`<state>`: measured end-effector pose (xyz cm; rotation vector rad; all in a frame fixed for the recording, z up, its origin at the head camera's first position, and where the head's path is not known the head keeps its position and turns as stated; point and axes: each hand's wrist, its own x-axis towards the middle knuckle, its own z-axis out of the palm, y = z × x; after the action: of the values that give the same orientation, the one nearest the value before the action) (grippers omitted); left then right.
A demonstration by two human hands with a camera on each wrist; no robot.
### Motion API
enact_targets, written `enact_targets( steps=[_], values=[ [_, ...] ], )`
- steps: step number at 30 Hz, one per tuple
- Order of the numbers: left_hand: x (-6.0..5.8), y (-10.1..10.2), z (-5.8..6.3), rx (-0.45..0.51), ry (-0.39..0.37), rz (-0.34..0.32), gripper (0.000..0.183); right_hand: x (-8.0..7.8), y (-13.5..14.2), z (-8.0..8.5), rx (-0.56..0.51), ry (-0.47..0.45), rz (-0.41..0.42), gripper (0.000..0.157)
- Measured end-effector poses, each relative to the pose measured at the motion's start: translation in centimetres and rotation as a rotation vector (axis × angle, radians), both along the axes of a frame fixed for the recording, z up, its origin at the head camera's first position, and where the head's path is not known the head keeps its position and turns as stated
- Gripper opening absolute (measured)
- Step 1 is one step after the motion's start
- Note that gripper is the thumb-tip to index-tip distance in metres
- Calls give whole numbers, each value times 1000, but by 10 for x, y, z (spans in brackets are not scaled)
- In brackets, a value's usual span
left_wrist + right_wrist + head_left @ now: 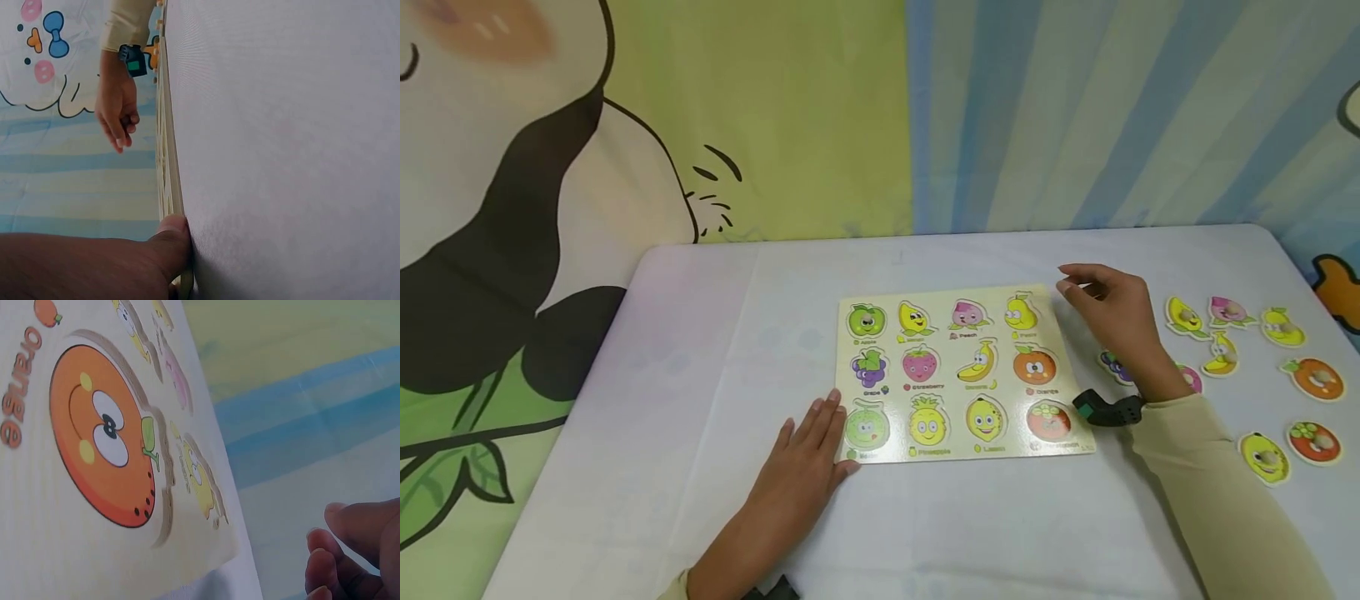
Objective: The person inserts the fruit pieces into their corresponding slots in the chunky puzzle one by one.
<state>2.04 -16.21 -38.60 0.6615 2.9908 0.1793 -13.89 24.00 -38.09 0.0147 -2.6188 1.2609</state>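
A wooden fruit puzzle board [957, 408] lies on the white table, with rows of printed fruit recesses and name labels. My left hand [801, 467] rests at its lower left corner, fingers laid along the left side. In the left wrist view, the thumb [172, 240] of that hand touches the board's edge. My right hand [1116, 325] is raised near the board's upper right corner. Its fingers are loosely bent with nothing between them, as the fingertips [322, 540] in the right wrist view show. The board's orange recess [103, 437] faces that wrist camera.
Loose knobbed pieces lie right of the board: a peach [1228, 312], a pear [1283, 327], a banana [1221, 356], an orange [1313, 379], a lemon [1265, 458] and a red-orange fruit [1313, 442]. My right arm partly covers a grape piece [1116, 367]. A patterned curtain [827, 125] hangs behind.
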Motion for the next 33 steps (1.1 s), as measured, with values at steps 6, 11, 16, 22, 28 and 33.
enact_targets(
  steps=[6,11,16,22,28,33],
  values=[
    [-1,1,0,3,-7,-1,71,-1,21,-10,42,-59,-65,44],
    [0,0,1,-9,3,-8,70,12,25,16,34,-138,-123,47],
    [-1,0,1,-21,4,-17,70,19,37,26,61,-162,-153,48],
    [0,0,1,-18,0,-13,70,24,56,25,86,-199,-230,50],
    [0,0,1,-8,4,-12,70,26,77,26,64,-231,-333,52],
    [0,0,1,-7,9,-12,70,29,92,23,51,-310,-394,54]
  ],
)
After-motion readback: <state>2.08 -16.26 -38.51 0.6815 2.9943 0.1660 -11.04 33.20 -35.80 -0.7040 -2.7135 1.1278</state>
